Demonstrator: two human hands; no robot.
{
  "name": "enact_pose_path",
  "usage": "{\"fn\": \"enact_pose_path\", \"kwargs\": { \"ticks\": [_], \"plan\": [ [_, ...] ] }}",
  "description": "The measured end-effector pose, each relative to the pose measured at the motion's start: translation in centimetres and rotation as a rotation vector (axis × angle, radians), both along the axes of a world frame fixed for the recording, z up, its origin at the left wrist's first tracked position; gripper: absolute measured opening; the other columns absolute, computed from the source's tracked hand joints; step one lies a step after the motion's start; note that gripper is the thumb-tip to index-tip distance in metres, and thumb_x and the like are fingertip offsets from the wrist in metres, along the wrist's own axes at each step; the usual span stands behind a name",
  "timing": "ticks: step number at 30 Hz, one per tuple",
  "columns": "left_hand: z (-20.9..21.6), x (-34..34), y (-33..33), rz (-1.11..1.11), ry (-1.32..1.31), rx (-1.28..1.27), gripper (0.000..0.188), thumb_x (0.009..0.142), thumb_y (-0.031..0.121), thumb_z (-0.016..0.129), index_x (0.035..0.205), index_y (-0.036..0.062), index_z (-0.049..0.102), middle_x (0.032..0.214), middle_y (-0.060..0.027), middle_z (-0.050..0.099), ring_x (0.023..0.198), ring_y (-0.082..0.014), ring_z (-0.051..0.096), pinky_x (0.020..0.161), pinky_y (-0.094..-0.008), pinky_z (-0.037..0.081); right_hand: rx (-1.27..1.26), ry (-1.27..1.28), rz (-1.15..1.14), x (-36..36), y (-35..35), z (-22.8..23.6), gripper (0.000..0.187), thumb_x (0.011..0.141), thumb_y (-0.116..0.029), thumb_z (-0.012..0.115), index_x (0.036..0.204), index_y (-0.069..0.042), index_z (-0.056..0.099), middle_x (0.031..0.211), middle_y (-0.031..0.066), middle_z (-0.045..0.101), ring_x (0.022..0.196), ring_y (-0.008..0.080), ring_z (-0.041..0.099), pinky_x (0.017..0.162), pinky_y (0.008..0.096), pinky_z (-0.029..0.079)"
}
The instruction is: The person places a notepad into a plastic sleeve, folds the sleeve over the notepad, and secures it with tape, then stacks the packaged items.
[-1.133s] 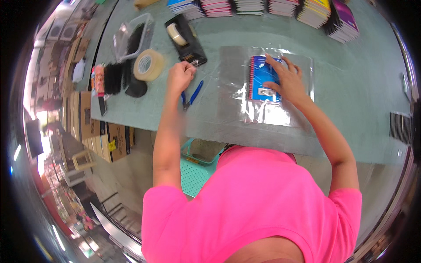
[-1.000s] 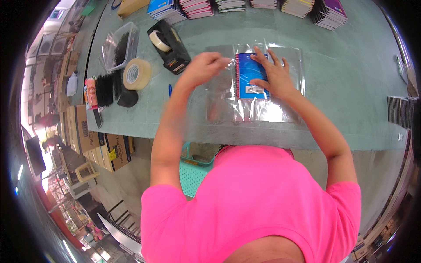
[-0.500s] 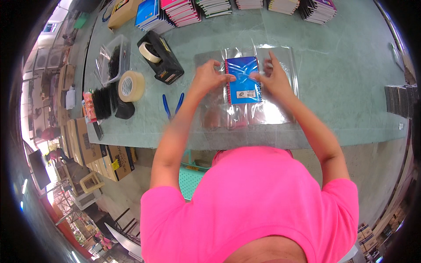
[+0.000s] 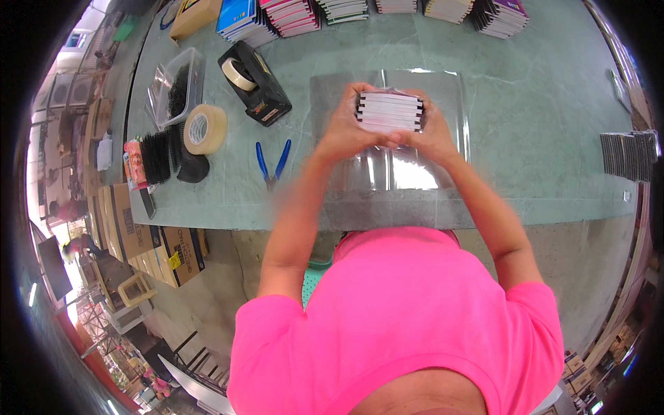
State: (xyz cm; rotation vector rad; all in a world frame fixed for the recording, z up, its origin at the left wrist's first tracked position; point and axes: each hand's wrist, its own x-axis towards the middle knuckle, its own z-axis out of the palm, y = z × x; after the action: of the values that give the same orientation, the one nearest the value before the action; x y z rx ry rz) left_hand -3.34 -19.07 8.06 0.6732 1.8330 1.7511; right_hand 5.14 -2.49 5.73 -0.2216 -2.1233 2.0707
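Observation:
Between my two hands a small stack of spiral notebooks [image 4: 389, 112] stands on edge, its white page edges facing up. My left hand [image 4: 349, 128] is wrapped round its left side and my right hand [image 4: 430, 131] round its right. The two thumbs meet at the near side of the stack. Beneath lie transparent plastic sheets [image 4: 394, 176], shiny and creased, flat on the green table [image 4: 546, 124]. Whether a sheet wraps the notebooks cannot be made out. The covers are mostly hidden by my fingers.
Left of my hands are blue-handled pliers [image 4: 272, 162], a black tape dispenser [image 4: 256, 83], a tape roll [image 4: 205, 129], a plastic box [image 4: 181, 86] and black binding coils [image 4: 158, 159]. Notebook stacks [image 4: 290, 15] line the far edge. Dark coils [image 4: 628, 155] lie at the right.
The blue-covered notebook stack lay flat on the plastic sheet. Now it is tipped up on edge, page edges upward, and both hands have closed round its sides.

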Motion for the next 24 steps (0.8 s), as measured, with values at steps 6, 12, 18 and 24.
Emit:
{"fn": "enact_pose_path", "kwargs": {
  "ticks": [6,12,18,24],
  "plan": [
    [-1.3,0.9,1.2,0.119,-0.125,0.114,0.091,0.041,0.01,0.091,0.113,0.0078,0.037,0.107,-0.0081,0.053,0.1,-0.0179,0.053,0.083,-0.031,0.048,-0.016,0.013,0.014,-1.4,-0.2,0.2,0.065,0.061,-0.024,0.083,0.112,-0.002,0.05,0.099,0.0057,0.06,0.094,0.0138,0.057,0.083,0.0283,0.046],
    [4.0,0.8,-1.8,0.166,0.928,-0.21,0.09,0.05,0.021,0.086,0.126,0.0056,0.041,0.111,-0.0078,0.055,0.11,-0.0228,0.047,0.093,-0.0389,0.038,0.112,0.3,-0.165,2.6,2.1,-1.7,0.064,0.062,-0.022,0.081,0.117,-0.005,0.052,0.114,0.0095,0.054,0.111,0.0211,0.05,0.092,0.0331,0.04],
    [7.0,3.2,-2.1,-0.312,1.429,-0.613,0.045,0.065,0.015,0.071,0.108,0.0092,0.059,0.107,-0.0053,0.058,0.103,-0.0199,0.051,0.09,-0.0378,0.036,0.717,0.44,-0.251,3.6,-0.2,0.0,0.045,0.071,-0.007,0.071,0.114,-0.009,0.058,0.115,0.0085,0.055,0.111,0.0283,0.051,0.094,0.0382,0.04],
    [10.3,0.6,-3.3,-0.326,1.535,-0.392,0.027,0.067,0.01,0.065,0.093,0.0149,0.066,0.114,-0.0021,0.056,0.113,-0.0237,0.046,0.097,-0.0426,0.032,1.074,0.604,-0.089,2.5,0.0,0.8,0.041,0.072,-0.004,0.064,0.112,-0.009,0.06,0.119,0.0045,0.056,0.115,0.0229,0.05,0.097,0.0395,0.038]
  ]
}}
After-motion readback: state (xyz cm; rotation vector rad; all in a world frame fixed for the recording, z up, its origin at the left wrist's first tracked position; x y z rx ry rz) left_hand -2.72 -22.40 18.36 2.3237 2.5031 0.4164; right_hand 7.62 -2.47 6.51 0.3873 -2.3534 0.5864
